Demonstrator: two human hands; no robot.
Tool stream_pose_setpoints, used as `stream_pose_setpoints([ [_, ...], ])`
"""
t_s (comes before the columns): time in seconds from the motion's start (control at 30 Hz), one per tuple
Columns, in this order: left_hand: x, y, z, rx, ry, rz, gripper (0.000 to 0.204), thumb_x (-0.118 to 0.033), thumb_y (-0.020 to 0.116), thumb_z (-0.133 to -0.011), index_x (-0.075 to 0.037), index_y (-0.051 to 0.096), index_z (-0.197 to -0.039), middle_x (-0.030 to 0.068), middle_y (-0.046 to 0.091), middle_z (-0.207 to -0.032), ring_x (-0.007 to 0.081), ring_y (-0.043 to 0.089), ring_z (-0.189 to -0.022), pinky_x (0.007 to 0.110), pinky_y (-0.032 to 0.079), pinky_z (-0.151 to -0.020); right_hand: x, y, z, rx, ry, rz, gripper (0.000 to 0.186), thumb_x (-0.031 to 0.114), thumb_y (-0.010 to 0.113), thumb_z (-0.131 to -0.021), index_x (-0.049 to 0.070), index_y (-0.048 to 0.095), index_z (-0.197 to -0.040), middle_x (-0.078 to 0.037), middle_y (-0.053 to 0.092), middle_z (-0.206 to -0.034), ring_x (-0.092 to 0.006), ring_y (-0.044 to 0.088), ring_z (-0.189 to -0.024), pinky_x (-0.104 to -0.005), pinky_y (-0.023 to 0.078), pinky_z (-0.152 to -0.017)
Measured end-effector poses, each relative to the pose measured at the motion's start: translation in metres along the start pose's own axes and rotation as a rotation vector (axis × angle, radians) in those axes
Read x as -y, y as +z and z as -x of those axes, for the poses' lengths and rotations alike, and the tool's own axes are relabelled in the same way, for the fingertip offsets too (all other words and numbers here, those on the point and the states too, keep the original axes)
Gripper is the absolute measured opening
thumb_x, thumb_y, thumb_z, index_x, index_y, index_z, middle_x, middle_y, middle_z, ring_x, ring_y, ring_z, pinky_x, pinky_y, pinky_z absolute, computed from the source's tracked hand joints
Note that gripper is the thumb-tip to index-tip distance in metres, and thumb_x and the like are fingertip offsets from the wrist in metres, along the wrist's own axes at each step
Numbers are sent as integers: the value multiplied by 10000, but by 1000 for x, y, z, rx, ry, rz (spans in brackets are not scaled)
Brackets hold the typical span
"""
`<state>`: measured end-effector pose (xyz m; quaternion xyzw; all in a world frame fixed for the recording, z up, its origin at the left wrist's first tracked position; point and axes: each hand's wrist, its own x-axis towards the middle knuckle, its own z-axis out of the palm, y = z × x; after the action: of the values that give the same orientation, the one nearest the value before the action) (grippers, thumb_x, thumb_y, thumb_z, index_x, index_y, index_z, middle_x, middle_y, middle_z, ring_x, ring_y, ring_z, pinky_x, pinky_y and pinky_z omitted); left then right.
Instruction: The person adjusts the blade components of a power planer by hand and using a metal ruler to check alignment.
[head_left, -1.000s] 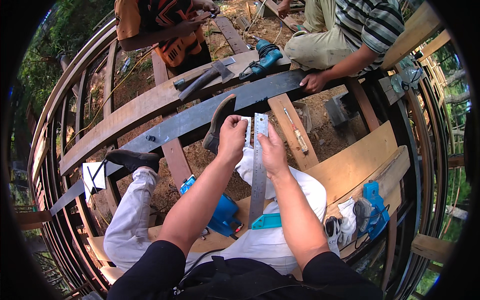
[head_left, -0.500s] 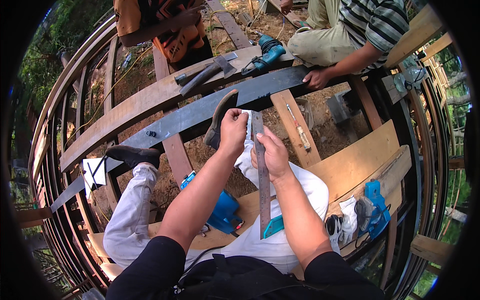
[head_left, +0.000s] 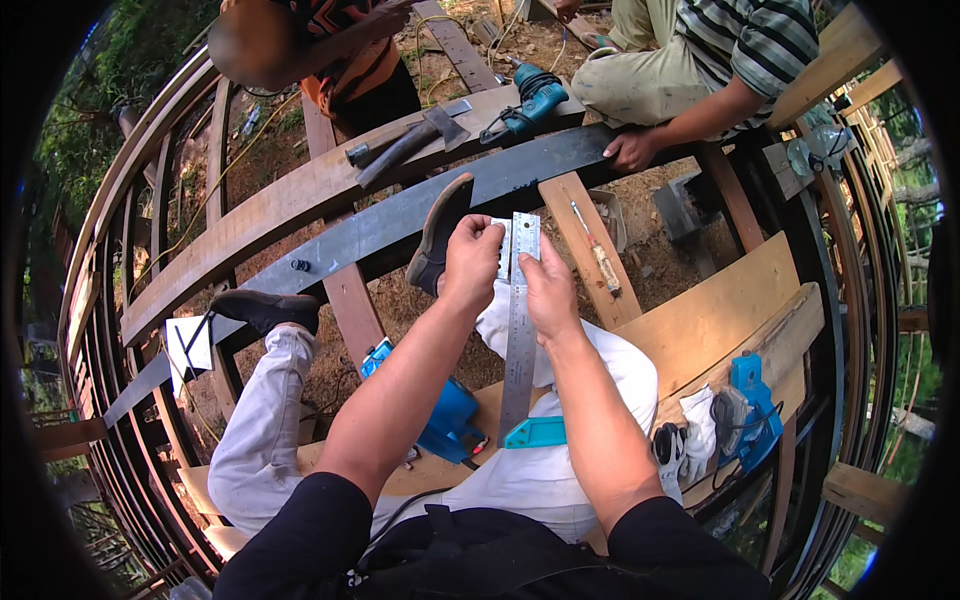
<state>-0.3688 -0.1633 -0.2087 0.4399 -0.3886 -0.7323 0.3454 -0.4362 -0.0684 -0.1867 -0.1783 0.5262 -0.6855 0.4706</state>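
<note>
Square (head_left: pixel 518 352) sits just right of our left hand (head_left: pixel 472 262), blade (head_left: pixel 520 320) running from teal handle (head_left: pixel 537 432) over our lap (head_left: pixel 530 497) to its far end, where our right hand (head_left: pixel 549 298), the nearer, pinches it, while our left pinches a small white piece (head_left: pixel 504 242) alongside.

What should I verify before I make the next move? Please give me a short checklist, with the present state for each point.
1. Metal square held in the right hand: ok.
2. White strip held in the left hand: ok.
3. Square's markings readable: cannot tell, too small here.
4. Axe away from both hands: ok, it lies on the wooden beam.
5. Drill unplugged: cannot tell.
6. Gloves worn: not ok, both hands are bare.
</note>
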Motion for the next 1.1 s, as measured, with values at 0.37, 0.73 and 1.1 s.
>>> stream_pose_setpoints([
  [0.37, -2, -2, 2, -18, 27, -50, 138, -104, 619, -894, -10, 553, -971, 5, 550, -774, 55, 479, -620, 223, 391, -516, 1, 5, 2, -32, -38, 95, 367, 7, 468, -956, 5, 513, -1320, -81, 652, -1095, -124, 621, -959, -286, 495, -829],
  [0.73, 5, -76, 36, -78, -58, 28, 88, -118, 537, -951, -54, 498, -997, 82, 590, -798, 180, 596, -569, 320, 543, -480, -22, 4, -5, -20, -72, 50, 376, 77, 511, -967, 6, 504, -1336, -56, 644, -1047, -104, 591, -913, -275, 485, -804],
  [1.1, -15, -159, 182, -164, -62, -25, 57, -110, 561, -940, -97, 513, -969, 33, 560, -780, 134, 556, -588, 297, 532, -477, 27, 15, 19, -14, -100, -293, 182, 153, 538, -985, 53, 607, -1121, 85, 508, -827, -11, 426, -738, -196, 369, -646],
])
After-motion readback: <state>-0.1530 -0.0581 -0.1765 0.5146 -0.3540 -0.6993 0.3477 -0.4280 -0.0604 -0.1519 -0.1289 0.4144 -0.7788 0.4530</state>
